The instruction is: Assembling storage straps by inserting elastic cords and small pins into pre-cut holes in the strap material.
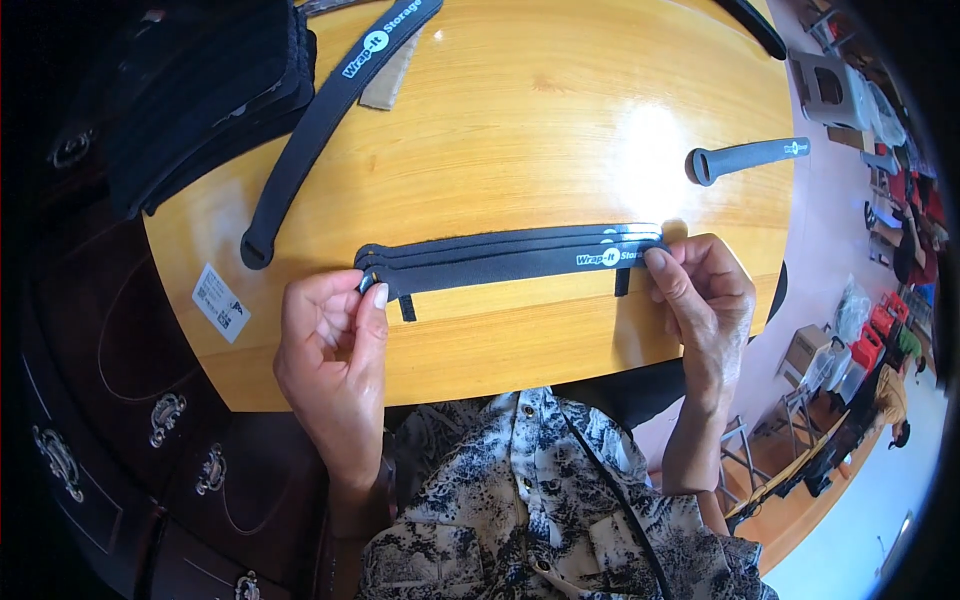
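Note:
Several black fabric straps with pale printing (480, 272) lie overlapped in a fanned stack across the near part of the table. My left hand (335, 335) pinches their left, rounded ends between thumb and fingers. At the other end my right hand (703, 300) grips the straps, thumb on top, fingers partly hidden behind. Two short dark strips, a left one (407, 308) and a right one (622, 283), stick out from beneath the stack toward me.
On the wooden table (520, 120) lie a long black strap (310, 140), a shorter strap (755, 160), a white printed label (220, 303) and a cardboard piece (390, 85). Dark folded material (230, 110) is piled at far left. Dark drawers (130, 400) stand left; a person (890, 405) is far right.

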`<state>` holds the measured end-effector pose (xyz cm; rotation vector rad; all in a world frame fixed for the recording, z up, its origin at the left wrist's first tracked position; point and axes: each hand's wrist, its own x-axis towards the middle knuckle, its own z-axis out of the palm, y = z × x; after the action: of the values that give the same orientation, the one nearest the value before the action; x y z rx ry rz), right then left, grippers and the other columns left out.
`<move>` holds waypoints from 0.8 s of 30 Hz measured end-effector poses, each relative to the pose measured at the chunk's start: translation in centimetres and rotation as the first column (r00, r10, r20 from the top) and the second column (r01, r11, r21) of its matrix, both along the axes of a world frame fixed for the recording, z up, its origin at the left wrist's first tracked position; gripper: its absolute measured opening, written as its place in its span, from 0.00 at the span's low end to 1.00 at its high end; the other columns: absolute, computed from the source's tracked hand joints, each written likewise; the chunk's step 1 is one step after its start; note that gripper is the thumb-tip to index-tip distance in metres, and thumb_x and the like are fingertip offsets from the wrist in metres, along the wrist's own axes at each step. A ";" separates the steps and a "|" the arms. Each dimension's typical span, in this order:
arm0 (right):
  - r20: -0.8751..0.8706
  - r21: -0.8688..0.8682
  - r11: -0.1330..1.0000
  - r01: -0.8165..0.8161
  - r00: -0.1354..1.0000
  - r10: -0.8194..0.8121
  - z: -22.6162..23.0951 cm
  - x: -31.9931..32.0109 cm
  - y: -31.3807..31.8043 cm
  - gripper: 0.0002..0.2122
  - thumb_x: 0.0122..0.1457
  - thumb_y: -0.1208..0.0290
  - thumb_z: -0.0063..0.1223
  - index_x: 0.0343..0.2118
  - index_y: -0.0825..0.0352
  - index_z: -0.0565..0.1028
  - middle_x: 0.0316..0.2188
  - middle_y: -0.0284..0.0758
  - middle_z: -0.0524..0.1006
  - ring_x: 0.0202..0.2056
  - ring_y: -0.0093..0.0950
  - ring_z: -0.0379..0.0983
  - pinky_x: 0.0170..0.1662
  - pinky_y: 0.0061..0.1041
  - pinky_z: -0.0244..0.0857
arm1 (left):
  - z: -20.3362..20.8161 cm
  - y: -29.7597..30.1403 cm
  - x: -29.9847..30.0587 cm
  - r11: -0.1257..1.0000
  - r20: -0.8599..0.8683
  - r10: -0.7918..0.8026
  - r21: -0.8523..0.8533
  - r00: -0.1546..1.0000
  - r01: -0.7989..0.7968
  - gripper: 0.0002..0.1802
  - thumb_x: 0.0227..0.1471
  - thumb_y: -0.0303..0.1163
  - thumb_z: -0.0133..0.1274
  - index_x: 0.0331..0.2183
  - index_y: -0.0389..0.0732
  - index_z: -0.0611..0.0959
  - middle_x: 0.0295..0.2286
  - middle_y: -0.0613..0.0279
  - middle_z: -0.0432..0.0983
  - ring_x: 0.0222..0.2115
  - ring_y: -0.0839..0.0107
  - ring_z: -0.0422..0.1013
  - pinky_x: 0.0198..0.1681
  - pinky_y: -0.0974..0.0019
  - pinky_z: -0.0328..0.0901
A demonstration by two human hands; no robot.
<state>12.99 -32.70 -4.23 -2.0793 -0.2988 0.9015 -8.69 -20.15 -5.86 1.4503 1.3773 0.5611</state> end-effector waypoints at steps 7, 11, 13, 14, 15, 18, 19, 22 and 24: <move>0.018 -0.004 1.000 -0.013 1.000 0.014 0.2 0.1 0.2 0.08 0.54 0.71 0.60 0.27 0.69 0.73 0.17 0.24 0.72 0.16 0.08 0.60 0.18 0.08 0.50 | 0.3 0.1 0.2 1.000 -0.025 -0.018 0.010 1.000 0.018 0.09 0.50 0.16 0.54 0.35 0.33 0.74 0.24 0.66 0.73 0.24 0.85 0.67 0.27 0.80 0.62; 0.012 -0.059 0.998 -0.017 1.000 0.017 0.3 0.2 0.4 0.07 0.55 0.72 0.59 0.27 0.68 0.73 0.16 0.25 0.71 0.16 0.09 0.61 0.17 0.09 0.50 | 0.2 0.1 0.2 1.000 -0.025 -0.017 0.012 1.000 0.017 0.10 0.50 0.16 0.54 0.36 0.34 0.74 0.24 0.67 0.72 0.23 0.86 0.66 0.27 0.81 0.61; -0.014 0.003 1.000 -0.004 1.000 0.004 0.4 0.3 0.8 0.07 0.55 0.73 0.59 0.28 0.68 0.72 0.15 0.25 0.71 0.15 0.09 0.61 0.16 0.10 0.50 | 0.1 0.2 0.2 0.999 -0.006 -0.028 0.026 1.000 0.028 0.09 0.50 0.16 0.53 0.35 0.34 0.74 0.24 0.68 0.71 0.23 0.86 0.65 0.26 0.81 0.60; -0.041 0.064 0.998 0.009 0.999 -0.006 0.4 0.3 0.9 0.06 0.55 0.73 0.59 0.28 0.68 0.72 0.14 0.26 0.71 0.14 0.10 0.61 0.16 0.10 0.50 | 0.1 0.2 0.2 0.999 0.012 -0.038 0.040 0.999 0.037 0.08 0.50 0.16 0.53 0.35 0.34 0.74 0.23 0.69 0.70 0.22 0.86 0.64 0.26 0.81 0.60; -0.040 0.067 0.998 0.010 0.999 -0.007 0.4 0.4 1.0 0.06 0.55 0.73 0.59 0.28 0.68 0.72 0.14 0.26 0.71 0.14 0.10 0.61 0.16 0.10 0.50 | 0.1 0.2 0.1 0.998 0.013 -0.038 0.042 0.999 0.038 0.08 0.50 0.16 0.53 0.35 0.34 0.74 0.23 0.69 0.70 0.22 0.86 0.64 0.26 0.81 0.60; -0.051 0.011 1.000 -0.028 0.998 0.028 0.4 0.7 1.0 0.06 0.55 0.74 0.58 0.29 0.67 0.72 0.13 0.27 0.71 0.13 0.10 0.62 0.14 0.10 0.51 | 0.2 0.4 -0.1 0.995 -0.047 -0.084 0.040 0.995 0.086 0.06 0.51 0.16 0.53 0.33 0.34 0.76 0.23 0.70 0.69 0.22 0.86 0.63 0.25 0.80 0.59; -0.070 -0.011 0.999 -0.044 0.997 0.043 0.3 1.0 1.1 0.06 0.55 0.74 0.59 0.29 0.67 0.72 0.13 0.27 0.71 0.12 0.11 0.62 0.14 0.10 0.51 | 0.2 0.5 0.0 0.996 -0.075 -0.076 0.031 0.994 0.078 0.05 0.51 0.17 0.53 0.33 0.34 0.77 0.22 0.71 0.68 0.21 0.85 0.62 0.25 0.80 0.58; -0.104 -0.036 0.997 -0.074 0.992 0.070 0.1 1.7 1.2 0.06 0.55 0.74 0.59 0.29 0.66 0.72 0.12 0.27 0.71 0.12 0.11 0.63 0.13 0.10 0.51 | 0.5 1.0 0.2 0.996 -0.102 -0.085 0.005 0.991 0.086 0.03 0.51 0.19 0.53 0.32 0.34 0.78 0.20 0.72 0.67 0.20 0.86 0.60 0.24 0.80 0.57; -0.115 -0.036 0.996 -0.086 0.990 0.081 -0.1 2.0 1.0 0.06 0.55 0.74 0.59 0.29 0.66 0.72 0.12 0.27 0.71 0.11 0.11 0.63 0.12 0.10 0.51 | 0.7 1.3 0.1 0.995 -0.099 -0.104 -0.011 0.990 0.103 0.03 0.52 0.19 0.53 0.32 0.34 0.78 0.19 0.72 0.66 0.20 0.86 0.59 0.23 0.79 0.56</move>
<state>14.99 -31.68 -4.37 -2.0563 -0.3113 1.0801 -8.56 -18.84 -5.15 1.5533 1.3707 0.4228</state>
